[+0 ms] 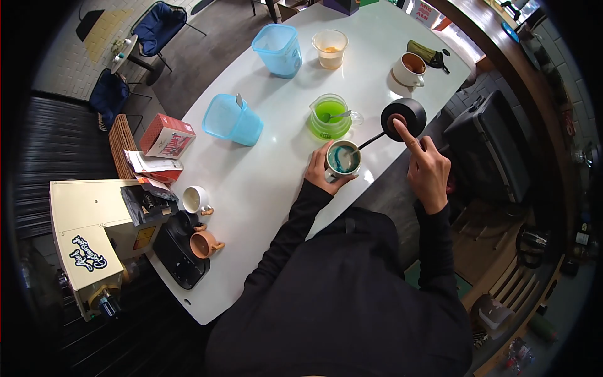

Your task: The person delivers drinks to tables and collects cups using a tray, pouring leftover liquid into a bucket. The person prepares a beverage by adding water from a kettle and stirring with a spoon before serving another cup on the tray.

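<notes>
In the head view my left hand (321,169) is wrapped round a light cup (343,158) with whitish and blue-green contents. My right hand (429,169) grips a black gooseneck kettle (413,112), its index finger on the brown lid knob. The kettle's thin spout reaches to the cup's rim. The handle is hidden behind my right hand. Just beyond the cup stands a glass server (330,117) of green liquid with a spoon in it.
Two blue pitchers (277,51) (233,119), a clear plastic cup (330,49) and a white mug (409,69) stand farther off on the white table (276,182). A cream machine (88,239), a black scale (182,250) and two small cups are at the left.
</notes>
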The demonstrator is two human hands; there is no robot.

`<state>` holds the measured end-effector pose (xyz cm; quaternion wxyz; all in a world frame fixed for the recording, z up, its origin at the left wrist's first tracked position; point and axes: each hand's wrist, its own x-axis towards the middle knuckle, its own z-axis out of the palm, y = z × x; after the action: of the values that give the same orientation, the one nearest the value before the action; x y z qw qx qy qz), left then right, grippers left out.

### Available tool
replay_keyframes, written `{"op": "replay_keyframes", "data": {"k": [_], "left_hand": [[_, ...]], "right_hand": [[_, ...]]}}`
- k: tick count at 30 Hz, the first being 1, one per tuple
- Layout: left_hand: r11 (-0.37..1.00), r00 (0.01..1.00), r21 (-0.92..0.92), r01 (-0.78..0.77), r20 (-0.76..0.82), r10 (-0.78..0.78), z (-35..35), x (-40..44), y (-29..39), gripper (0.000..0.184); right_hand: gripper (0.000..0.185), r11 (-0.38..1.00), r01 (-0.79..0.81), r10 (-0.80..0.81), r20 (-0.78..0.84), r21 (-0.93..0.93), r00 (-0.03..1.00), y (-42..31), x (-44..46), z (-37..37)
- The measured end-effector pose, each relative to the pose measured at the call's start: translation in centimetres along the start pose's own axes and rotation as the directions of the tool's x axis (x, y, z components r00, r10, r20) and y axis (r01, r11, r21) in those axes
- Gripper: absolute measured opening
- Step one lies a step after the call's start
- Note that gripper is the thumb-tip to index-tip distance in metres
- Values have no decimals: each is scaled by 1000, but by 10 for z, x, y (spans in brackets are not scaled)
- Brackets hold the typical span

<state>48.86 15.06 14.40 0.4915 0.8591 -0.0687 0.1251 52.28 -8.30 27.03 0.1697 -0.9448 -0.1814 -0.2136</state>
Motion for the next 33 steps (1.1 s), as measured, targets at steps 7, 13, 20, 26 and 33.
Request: {"op": "replay_keyframes", "data": {"k": [7, 13, 20, 26, 33], "left_hand": [[1000, 1000, -4, -4, -7, 4, 0, 0, 1, 93], [1000, 1000, -30, 2, -17, -2, 2, -1, -1, 92], [1000, 1000, 4, -19, -10, 19, -1, -1, 4, 92], [999, 1000, -46, 19, -4, -19, 0, -2, 2, 93], [999, 999, -30, -22, -27, 21, 1, -1, 1, 93]], "right_hand": [[82, 1000, -1, 0, 53, 11, 999, -12, -5, 4], [82, 999, -31, 31, -25, -10, 999, -12, -3, 2], [83, 1000, -2, 3, 47, -16, 999, -13, -11, 1], [81, 999, -42, 41, -21, -18, 999, -16, -3, 1], [78, 999, -1, 2, 37, -40, 999, -10, -6, -8]]}}
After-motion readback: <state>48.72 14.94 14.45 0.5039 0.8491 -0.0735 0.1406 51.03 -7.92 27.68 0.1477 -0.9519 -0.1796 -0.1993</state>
